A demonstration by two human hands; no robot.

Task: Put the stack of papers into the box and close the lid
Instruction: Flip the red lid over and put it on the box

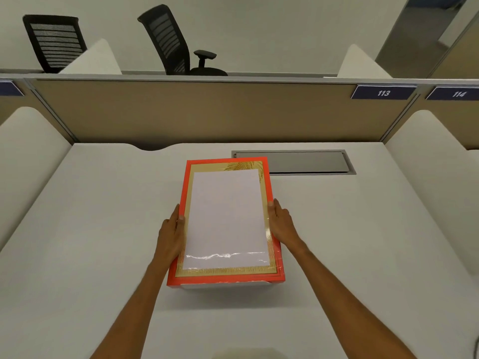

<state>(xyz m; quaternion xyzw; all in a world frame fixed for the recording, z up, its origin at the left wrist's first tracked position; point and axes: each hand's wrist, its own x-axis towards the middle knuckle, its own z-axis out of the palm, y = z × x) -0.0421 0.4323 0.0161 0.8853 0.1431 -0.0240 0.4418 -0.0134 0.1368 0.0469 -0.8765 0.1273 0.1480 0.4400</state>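
Head view: at frame centre a red-rimmed lid [267, 193] with a white panel sits over a box [225, 285], of which only a pale strip shows at the lower edge; the contents are hidden. A grey cable hatch [305, 163] lies just behind on the desk [90, 229]. Left hand [172, 235] and right hand [281, 221] grasp the lid's long sides. Two black chairs [171, 40] stand beyond the partition [181, 110].

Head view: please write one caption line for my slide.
Both hands, left and right, hold the orange-framed lid by its long sides over the box on a white desk.
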